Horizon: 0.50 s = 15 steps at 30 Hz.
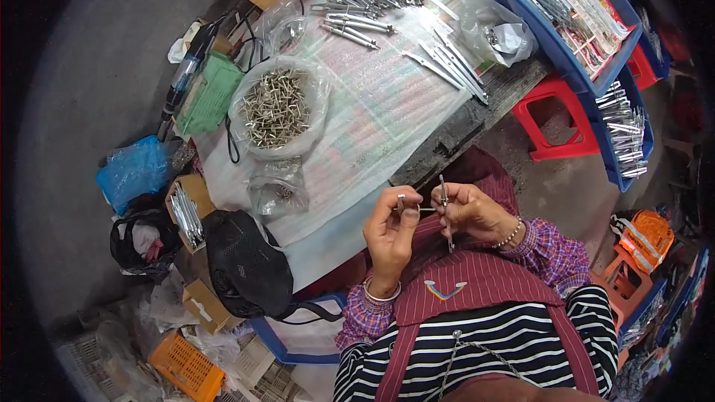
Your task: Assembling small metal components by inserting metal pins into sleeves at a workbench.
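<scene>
Both hands work close together above my lap, over a maroon striped apron (484,274). My left hand (389,242) is closed, pinching a small metal pin (427,210) by its wider end between thumb and finger. The pin's thin shank reaches across to my right hand (478,216). That hand is closed on a slim metal bar (445,192), held upright between thumb and fingers. Whether the pin passes into the bar or only touches it, I cannot tell. Beyond, a clear plastic bag (319,108) lies open on the table with many small brass-coloured pins (275,108) in it.
Slim metal bars (357,26) are heaped at the table's far side, with several loose ones (450,63) nearer its right edge. A blue tray (547,63) and a red stool (527,112) stand to the right. At left are a power tool (181,78) and a black mesh bag (242,264).
</scene>
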Motion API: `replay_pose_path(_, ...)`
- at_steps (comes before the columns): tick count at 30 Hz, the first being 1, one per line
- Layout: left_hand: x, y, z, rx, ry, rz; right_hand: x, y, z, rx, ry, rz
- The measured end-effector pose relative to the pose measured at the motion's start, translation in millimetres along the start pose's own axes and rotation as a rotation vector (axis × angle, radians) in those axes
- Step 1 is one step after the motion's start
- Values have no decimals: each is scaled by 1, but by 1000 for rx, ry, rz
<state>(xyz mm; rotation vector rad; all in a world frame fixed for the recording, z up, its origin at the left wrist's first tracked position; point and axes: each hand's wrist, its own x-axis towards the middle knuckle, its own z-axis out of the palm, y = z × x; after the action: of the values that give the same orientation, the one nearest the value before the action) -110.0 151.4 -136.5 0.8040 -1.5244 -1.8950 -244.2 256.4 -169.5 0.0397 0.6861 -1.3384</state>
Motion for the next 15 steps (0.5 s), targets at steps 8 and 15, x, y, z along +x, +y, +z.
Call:
replay_pose_path(8,4,3,13,98,-79,156,-5,-3,7,55,42,0)
replay_pose_path(15,-3,6,9,453,-12,140,-5,1,-4,67,76,-85)
